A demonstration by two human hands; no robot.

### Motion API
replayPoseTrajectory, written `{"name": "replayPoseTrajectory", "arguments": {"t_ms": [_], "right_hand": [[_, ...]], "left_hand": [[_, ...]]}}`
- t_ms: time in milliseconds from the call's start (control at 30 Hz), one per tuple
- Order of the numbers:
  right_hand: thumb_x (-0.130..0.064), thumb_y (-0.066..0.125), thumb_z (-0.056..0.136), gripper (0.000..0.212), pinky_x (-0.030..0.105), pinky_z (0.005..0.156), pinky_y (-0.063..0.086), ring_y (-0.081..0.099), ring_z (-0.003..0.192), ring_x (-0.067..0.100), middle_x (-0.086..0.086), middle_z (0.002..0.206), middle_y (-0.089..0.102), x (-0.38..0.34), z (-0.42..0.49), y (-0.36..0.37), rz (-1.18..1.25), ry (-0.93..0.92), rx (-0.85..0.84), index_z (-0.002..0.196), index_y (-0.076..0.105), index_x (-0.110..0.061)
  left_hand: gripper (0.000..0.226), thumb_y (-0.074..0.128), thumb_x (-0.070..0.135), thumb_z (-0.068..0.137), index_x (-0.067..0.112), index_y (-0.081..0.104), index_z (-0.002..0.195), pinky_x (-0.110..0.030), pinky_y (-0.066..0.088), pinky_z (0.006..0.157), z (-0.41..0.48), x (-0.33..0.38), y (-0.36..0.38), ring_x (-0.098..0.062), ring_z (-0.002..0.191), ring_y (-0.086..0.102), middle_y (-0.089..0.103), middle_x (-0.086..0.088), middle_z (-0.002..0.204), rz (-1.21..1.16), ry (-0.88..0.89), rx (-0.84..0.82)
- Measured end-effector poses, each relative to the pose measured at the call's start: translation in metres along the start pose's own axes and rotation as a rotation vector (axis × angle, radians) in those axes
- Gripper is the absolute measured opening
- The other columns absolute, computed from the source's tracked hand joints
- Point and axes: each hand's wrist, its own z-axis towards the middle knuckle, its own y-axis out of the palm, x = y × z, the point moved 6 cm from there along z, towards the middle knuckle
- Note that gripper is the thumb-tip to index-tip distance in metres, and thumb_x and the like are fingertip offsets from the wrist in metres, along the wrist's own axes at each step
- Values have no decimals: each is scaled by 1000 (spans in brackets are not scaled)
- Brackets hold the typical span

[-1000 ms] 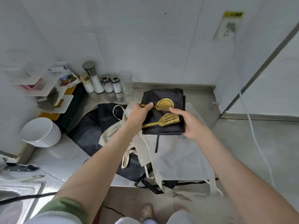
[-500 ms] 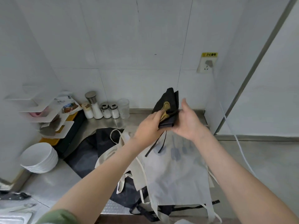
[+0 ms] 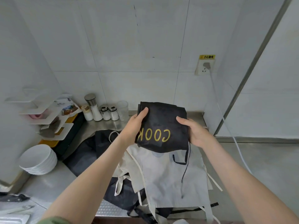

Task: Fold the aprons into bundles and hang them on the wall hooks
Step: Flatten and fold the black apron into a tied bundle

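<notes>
One view only — head-worn, wide, close above the left hand (image 3: 135, 126) and right hand (image 3: 195, 134), facing forward-down; wall (image 3: 137, 46) beyond them.

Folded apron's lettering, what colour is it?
Gold-yellow lettering on the black apron, clearest in the head view.

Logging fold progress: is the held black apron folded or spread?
Folded: the black apron forms a compact bundle gripped by left hand and right hand.

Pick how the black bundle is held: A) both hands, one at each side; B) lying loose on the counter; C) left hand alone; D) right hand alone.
A: the left hand and the right hand each grip one side of the bundle.
</notes>
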Motion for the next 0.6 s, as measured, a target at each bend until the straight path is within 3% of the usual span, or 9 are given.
{"name": "replayPoseTrajectory", "arguments": {"t_ms": [133, 233, 300, 367, 433, 533, 600], "right_hand": [[-17, 67, 74, 32, 30, 70, 58, 71, 86, 22, 9, 100, 72, -1, 5, 7, 52, -34, 16, 105, 66, -9], [-8, 67, 80, 40, 31, 73, 57, 67, 102, 29, 9, 110, 69, -2, 11, 10, -49, -122, 12, 119, 60, -9], [0, 66, 84, 52, 32, 78, 57, 63, 111, 28, 4, 123, 61, -5, 15, 8, -119, -186, 24, 128, 53, -25], [5, 65, 84, 65, 37, 86, 55, 61, 115, 24, 1, 132, 52, -11, 14, 10, -184, -272, -19, 128, 51, -42], [7, 61, 85, 52, 36, 86, 55, 62, 105, 23, 5, 121, 58, -17, 12, 11, -225, -339, -47, 120, 58, -32], [-3, 60, 90, 18, 31, 80, 51, 58, 89, 22, 4, 93, 61, -24, 9, 10, -270, -347, -22, 91, 66, -20], [-10, 61, 92, 17, 33, 84, 43, 52, 87, 20, 2, 86, 58, -24, 11, 5, -385, -359, 42, 81, 66, -21]], "left_hand": [[32, 54, 42, 96, 13, 63, 107, -33, 57, 71, -1, -8, -3, -21, 79, 73, 76, -4, 89, 78, -66, 7], [44, 67, 26, 89, 22, 49, 130, -26, 57, 71, -2, 0, -6, -11, 91, 70, 67, 0, 116, 125, 171, 45], [48, 68, 18, 89, 36, 46, 128, -20, 55, 75, -4, 11, -8, -1, 101, 64, 58, 14, 122, 222, 375, 54], [31, 66, 17, 91, 35, 57, 115, -22, 55, 77, -2, 14, -8, -12, 103, 63, 61, 7, 115, 307, 418, 33], [13, 64, 15, 92, 26, 63, 99, -23, 54, 73, 1, 12, -11, -17, 96, 64, 65, -1, 106, 289, 363, 22], [7, 61, 15, 94, 21, 65, 91, -21, 52, 71, 5, 10, -13, -13, 87, 64, 68, 1, 94, 332, 345, 38], [9, 60, 18, 94, 21, 64, 87, -18, 52, 69, 4, 9, -13, -14, 84, 63, 67, 2, 89, 417, 343, 68]]}}
